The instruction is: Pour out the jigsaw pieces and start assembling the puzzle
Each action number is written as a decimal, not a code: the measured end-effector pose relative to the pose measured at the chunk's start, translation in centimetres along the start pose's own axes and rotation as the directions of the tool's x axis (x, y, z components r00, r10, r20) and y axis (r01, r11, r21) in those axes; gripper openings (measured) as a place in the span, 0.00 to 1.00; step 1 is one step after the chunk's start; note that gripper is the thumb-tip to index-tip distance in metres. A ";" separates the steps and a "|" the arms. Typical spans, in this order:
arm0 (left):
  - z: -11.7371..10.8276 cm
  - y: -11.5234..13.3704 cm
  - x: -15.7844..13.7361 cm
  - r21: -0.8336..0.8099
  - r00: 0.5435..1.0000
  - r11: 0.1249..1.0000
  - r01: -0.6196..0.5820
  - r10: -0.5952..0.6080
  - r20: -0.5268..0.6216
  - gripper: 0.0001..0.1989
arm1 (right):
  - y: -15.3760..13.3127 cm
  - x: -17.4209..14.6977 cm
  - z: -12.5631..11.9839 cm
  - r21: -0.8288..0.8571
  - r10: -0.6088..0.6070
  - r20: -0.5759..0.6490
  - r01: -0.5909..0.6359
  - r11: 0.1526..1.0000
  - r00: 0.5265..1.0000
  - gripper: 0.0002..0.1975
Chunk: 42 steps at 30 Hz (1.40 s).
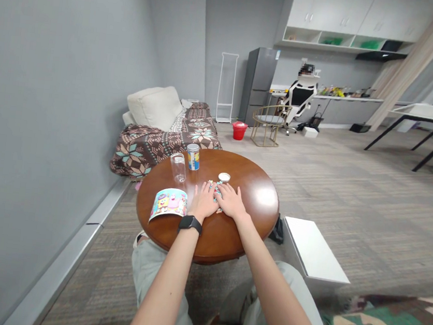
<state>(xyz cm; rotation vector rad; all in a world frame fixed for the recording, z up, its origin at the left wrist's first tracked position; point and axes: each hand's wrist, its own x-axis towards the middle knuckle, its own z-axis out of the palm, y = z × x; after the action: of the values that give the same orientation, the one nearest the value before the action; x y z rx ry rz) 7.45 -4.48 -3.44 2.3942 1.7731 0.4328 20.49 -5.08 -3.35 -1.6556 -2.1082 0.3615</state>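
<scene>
My left hand (203, 204), with a black watch (189, 223) on its wrist, lies palm down on the round wooden table (252, 174), fingers stretched out. Beside it my right hand (231, 201) rests the same way, its thumb apart. Both cover a small heap of colourful pieces (218, 186), perhaps jigsaw pieces; most are hidden under the hands. Left of my left hand lies a curled cartoon picture sheet (170, 202). Beyond the fingers is a round white-topped lid (224, 177). A clear plastic jar (179, 168) and a blue and yellow tin (193, 158) stand toward the table's far left.
A sofa (156, 107) with a patterned cover is behind the table's left side. A white box (314, 249) stands on the floor at the right. Farther back are a red bin (239, 130), a gold-framed chair (270, 120) and a person seated in an office chair (301, 96).
</scene>
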 end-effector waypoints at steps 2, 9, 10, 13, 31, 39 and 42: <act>-0.1 0.2 -0.2 -0.016 1.000 1.000 0.002 -0.003 -0.029 0.29 | -0.1 -0.1 0.0 -0.009 -0.001 -0.020 0.001 1.000 1.000 0.24; -0.9 0.5 -1.2 -0.067 0.997 0.998 -0.002 -0.003 -0.082 0.20 | -0.1 -0.1 0.1 -0.046 -0.008 0.066 0.011 0.999 0.998 0.27; -0.9 0.4 -1.2 -0.088 0.997 0.996 -0.002 -0.005 -0.081 0.19 | 0.0 -0.1 0.1 -0.038 -0.005 0.065 0.007 0.999 0.998 0.27; -1.0 0.1 -1.3 -0.162 0.993 0.987 0.008 -0.027 -0.115 0.18 | 0.2 -0.1 0.2 0.007 -0.026 0.020 0.026 1.000 0.999 0.26; -0.8 -0.9 -0.9 -0.428 0.977 0.901 0.067 -0.147 -0.156 0.17 | 2.7 0.7 0.9 0.415 0.108 -0.179 -0.024 0.910 0.978 0.23; -1.1 -0.6 -1.2 -0.461 0.973 0.882 0.099 -0.182 -0.139 0.14 | 3.8 1.5 1.7 0.500 0.274 -0.296 -0.096 0.860 0.915 0.18; -1.1 -0.6 -1.2 -0.467 0.973 0.879 0.099 -0.184 -0.140 0.14 | 3.8 1.5 2.0 0.369 0.223 -0.286 -0.108 0.923 0.932 0.20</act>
<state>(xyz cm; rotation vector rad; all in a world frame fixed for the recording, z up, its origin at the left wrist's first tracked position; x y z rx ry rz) 6.28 -5.49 -2.74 1.9331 1.6639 0.9572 22.51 -2.52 -6.54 -1.5632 -1.5641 0.4528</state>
